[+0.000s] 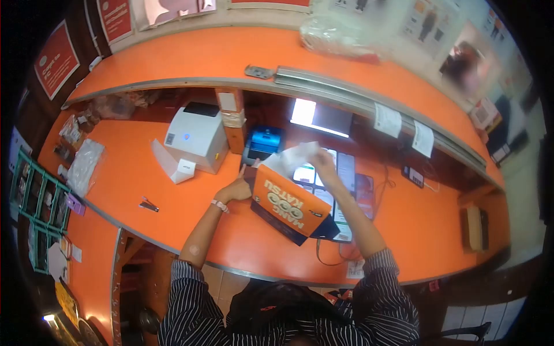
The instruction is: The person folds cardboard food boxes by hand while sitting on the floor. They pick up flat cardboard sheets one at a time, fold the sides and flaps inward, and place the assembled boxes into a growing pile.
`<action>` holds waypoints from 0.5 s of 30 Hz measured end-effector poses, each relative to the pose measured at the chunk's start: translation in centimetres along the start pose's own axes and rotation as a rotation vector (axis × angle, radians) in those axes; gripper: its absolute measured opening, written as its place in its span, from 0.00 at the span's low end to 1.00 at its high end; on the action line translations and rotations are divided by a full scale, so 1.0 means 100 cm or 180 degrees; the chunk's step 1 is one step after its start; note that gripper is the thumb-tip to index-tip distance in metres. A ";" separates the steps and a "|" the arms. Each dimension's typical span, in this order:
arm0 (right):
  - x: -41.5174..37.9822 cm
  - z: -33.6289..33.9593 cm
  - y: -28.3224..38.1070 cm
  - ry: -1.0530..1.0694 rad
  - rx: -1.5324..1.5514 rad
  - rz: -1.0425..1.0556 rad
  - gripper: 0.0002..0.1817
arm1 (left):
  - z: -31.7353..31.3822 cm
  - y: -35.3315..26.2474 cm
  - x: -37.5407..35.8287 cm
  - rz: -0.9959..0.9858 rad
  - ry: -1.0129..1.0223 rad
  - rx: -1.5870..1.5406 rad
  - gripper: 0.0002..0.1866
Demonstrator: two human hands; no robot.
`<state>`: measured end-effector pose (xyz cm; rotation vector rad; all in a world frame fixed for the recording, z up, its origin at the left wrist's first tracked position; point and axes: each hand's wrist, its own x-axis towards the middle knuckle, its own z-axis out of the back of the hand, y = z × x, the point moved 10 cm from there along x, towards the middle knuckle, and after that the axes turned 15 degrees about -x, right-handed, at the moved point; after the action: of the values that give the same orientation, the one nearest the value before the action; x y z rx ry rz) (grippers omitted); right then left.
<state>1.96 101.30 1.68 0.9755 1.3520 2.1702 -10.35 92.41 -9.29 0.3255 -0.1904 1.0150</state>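
Note:
An orange and dark blue paper bag (277, 222) with upside-down "MANG KATSU" lettering is tilted over the counter in front of me. My left hand (235, 189) is at its left side, fingers closed about the edge. White paper (291, 157) shows at the bag's far end. Pinched on that paper is my right hand (324, 167), above several phones or tablets (344, 173) lying side by side. A blue and black printer (262, 143) stands just beyond the bag. Part of the bag hides the screens behind it.
On the left of the orange counter (144, 179) stand a white label printer (196, 135) and a small stapler (149, 205). A lit screen (320, 115) sits under the shelf (190, 57). Cables (384, 193) run at the right; a green rack (40, 196) is far left.

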 end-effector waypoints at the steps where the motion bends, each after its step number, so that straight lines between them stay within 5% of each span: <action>1: -0.012 0.037 -0.014 -0.0478 0.0546 -0.0140 0.12 | 0.090 -0.032 -0.006 -0.0729 -0.1996 0.0705 0.17; 3: -0.044 0.094 0.049 -0.1095 0.0992 0.0195 0.14 | 0.046 -0.029 -0.046 -0.0513 -0.1629 0.0882 0.12; 5: -0.074 0.168 0.054 -0.1578 -0.0153 -0.0059 0.15 | -0.105 0.042 -0.063 0.0998 0.0471 -0.3042 0.11; 7: -0.086 0.239 0.061 -0.2136 0.0402 0.0446 0.14 | -0.197 0.060 -0.162 0.0788 0.0398 -0.2575 0.09; 8: -0.096 0.271 0.092 -0.2389 -0.0059 0.0451 0.13 | -0.221 0.084 -0.141 0.0650 0.0305 -0.2117 0.07; 10: -0.110 0.344 0.143 -0.2773 -0.0679 0.0465 0.13 | -0.134 0.086 -0.169 0.1783 0.0489 -0.1781 0.10; 11: -0.113 0.387 0.153 -0.2883 -0.0831 0.0471 0.13 | -0.135 0.085 -0.126 0.1638 0.0475 -0.1776 0.10; 15: -0.103 0.552 0.148 -0.3119 -0.0468 0.0513 0.12 | -0.119 0.065 -0.204 0.1467 0.0056 -0.1948 0.12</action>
<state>49.97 121.68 27.16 1.7824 0.6373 1.4550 -26.38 83.43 -25.50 -0.3008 -0.5624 1.3524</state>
